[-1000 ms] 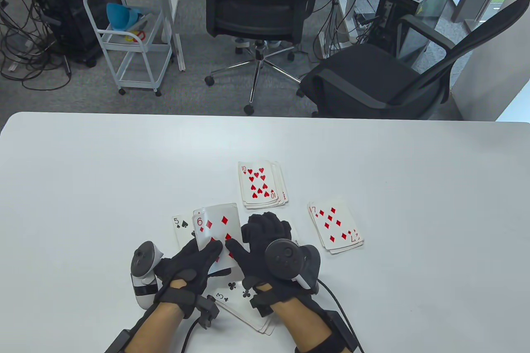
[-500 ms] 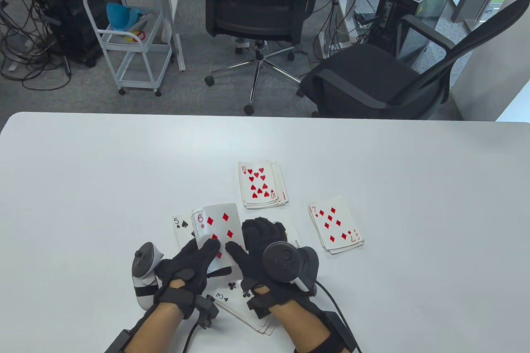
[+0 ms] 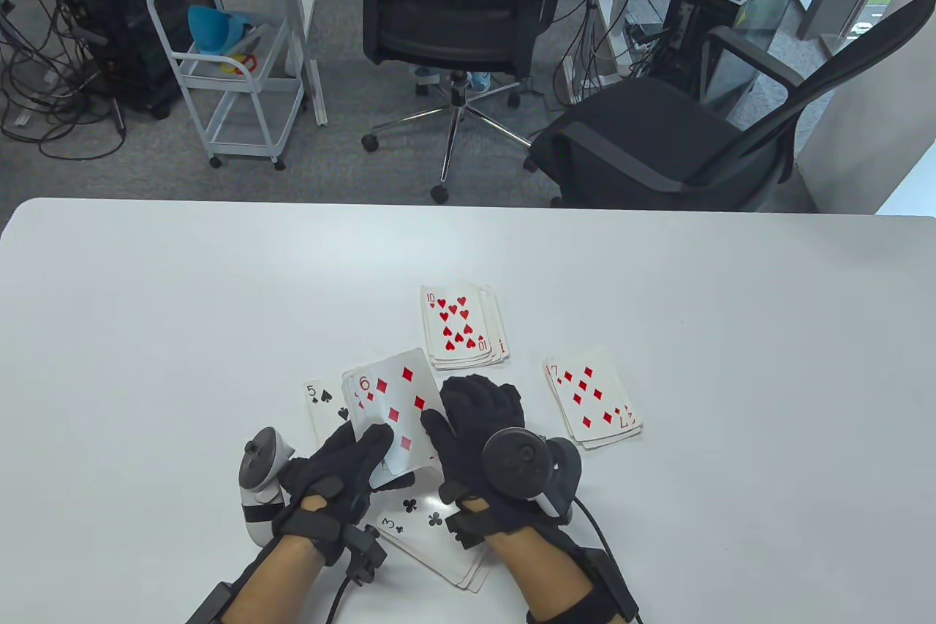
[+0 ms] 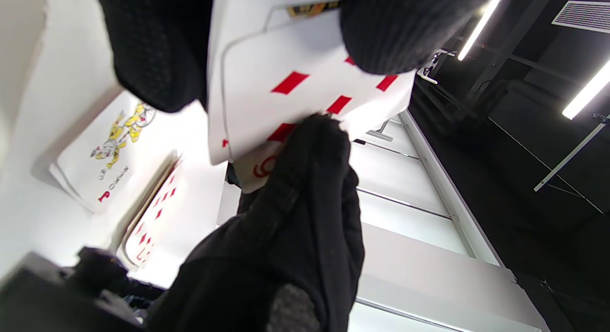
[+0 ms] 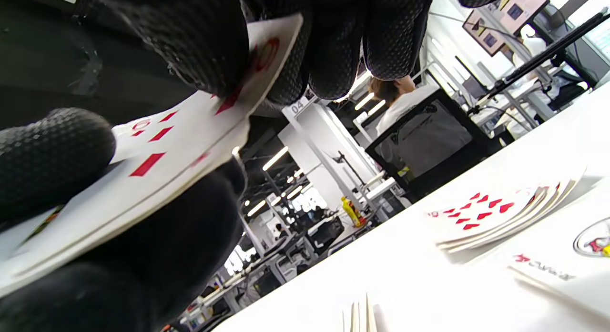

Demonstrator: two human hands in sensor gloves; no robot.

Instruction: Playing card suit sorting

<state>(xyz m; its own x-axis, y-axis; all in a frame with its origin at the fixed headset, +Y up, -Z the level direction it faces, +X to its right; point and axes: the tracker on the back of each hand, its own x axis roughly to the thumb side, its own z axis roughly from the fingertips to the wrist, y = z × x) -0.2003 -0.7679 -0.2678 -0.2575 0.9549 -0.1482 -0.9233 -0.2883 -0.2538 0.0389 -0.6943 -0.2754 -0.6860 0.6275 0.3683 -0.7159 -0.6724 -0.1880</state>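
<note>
Table view: four suit piles stand started on the bench [image 3: 146, 302]; my left hand [image 3: 344, 463] grips the unsorted stack [image 3: 380, 426], right hand [image 3: 475, 426] pinches its six of diamonds [image 3: 398, 397], unplaced.

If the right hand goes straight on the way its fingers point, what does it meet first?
Probably the heart pile topped by the ten of hearts, just beyond the right hand; height above the table is unclear.

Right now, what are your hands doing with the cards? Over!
Left hand grips the deck. Right hand pinches the six of diamonds. Diamond pile lies to the right, path open.
</note>
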